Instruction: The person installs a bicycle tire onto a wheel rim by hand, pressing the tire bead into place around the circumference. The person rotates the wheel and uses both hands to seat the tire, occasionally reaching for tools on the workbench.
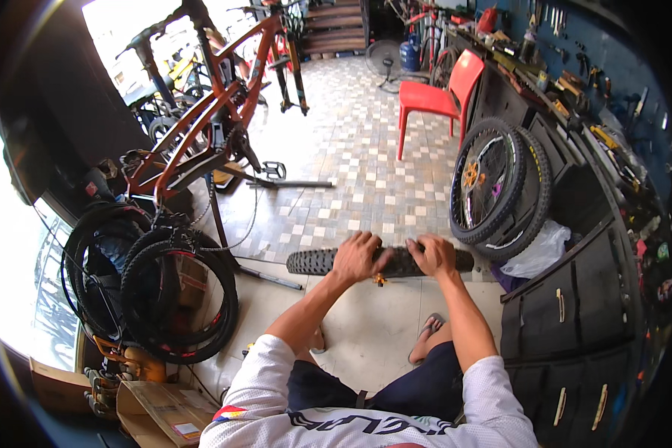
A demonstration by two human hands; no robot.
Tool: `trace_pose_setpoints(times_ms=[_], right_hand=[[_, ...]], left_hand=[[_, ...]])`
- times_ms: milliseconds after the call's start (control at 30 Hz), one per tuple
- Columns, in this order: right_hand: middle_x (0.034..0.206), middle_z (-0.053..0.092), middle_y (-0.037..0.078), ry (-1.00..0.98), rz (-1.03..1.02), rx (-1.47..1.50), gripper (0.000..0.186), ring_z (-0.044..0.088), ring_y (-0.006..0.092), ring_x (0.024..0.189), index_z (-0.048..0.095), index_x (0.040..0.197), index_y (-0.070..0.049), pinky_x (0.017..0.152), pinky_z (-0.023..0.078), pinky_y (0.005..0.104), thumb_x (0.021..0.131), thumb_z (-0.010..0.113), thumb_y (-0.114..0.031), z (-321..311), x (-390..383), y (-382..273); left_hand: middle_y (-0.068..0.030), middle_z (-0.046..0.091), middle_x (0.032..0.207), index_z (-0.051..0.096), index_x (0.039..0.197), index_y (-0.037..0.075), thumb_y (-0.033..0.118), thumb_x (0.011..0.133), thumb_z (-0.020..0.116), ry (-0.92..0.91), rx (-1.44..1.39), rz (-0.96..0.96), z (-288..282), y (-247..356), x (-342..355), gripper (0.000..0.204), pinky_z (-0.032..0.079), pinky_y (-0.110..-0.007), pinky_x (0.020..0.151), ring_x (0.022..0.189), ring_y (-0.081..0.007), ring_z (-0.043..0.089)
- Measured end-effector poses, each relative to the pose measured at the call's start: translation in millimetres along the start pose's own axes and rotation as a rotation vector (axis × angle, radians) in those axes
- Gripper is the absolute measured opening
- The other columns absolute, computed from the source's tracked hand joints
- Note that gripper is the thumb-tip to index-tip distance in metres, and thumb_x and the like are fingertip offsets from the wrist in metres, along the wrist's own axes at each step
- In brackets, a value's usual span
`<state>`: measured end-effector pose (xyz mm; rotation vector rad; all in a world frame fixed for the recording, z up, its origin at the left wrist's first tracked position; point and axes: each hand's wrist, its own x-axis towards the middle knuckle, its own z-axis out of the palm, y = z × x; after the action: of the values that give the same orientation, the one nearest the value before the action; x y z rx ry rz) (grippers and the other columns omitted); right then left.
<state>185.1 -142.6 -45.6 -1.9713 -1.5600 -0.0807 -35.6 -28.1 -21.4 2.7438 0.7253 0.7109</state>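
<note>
A bicycle wheel with a black knobby tyre [310, 261] stands upright in front of me, seen from above along its tread. My left hand [358, 256] is wrapped over the top of the tyre, thumb toward the middle. Close to its right, my right hand [431, 255] grips the same tyre, its thumb pointing inward. A short stretch of tread shows between the two hands. Below the tyre a small orange part [380, 280] shows, likely at the hub. The lower part of the wheel is hidden under the tyre.
An orange bike frame [235, 104] without wheels hangs on a stand at left. Loose tyres [179, 295] are piled below it, near a cardboard box [164, 411]. Two wheels [487, 179] lean on black cabinets [567, 299] at right. A red chair [434, 97] stands farther back.
</note>
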Motion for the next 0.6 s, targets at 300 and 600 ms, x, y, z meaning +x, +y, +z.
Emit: trace_pose_setpoints(times_ms=[300, 600], right_hand=[[0.092, 0.073, 0.019, 0.101, -0.006, 0.050, 0.043, 0.069, 0.0430, 0.092, 0.075, 0.088, -0.006, 0.082, 0.054, 0.0502, 0.102, 0.057, -0.044, -27, -75, 23], [0.089, 0.072, 0.019, 0.201, -0.088, 0.088, 0.047, 0.067, 0.0406, 0.094, 0.076, 0.083, -0.005, 0.085, 0.053, 0.0469, 0.098, 0.067, -0.049, -69, -87, -42]], left_hand=[[-0.0132, 0.064, 0.111, 0.058, 0.122, 0.009, 0.042, 0.073, 0.089, -0.233, 0.145, -0.033, -14, -27, -86, 0.067, 0.051, -0.048, 0.096, 0.110, -0.0348, 0.065], [-0.0165, 0.069, 0.109, 0.063, 0.112, 0.006, 0.063, 0.070, 0.086, -0.263, 0.034, 0.015, -59, 52, -95, 0.074, 0.055, -0.048, 0.094, 0.108, -0.0367, 0.068]])
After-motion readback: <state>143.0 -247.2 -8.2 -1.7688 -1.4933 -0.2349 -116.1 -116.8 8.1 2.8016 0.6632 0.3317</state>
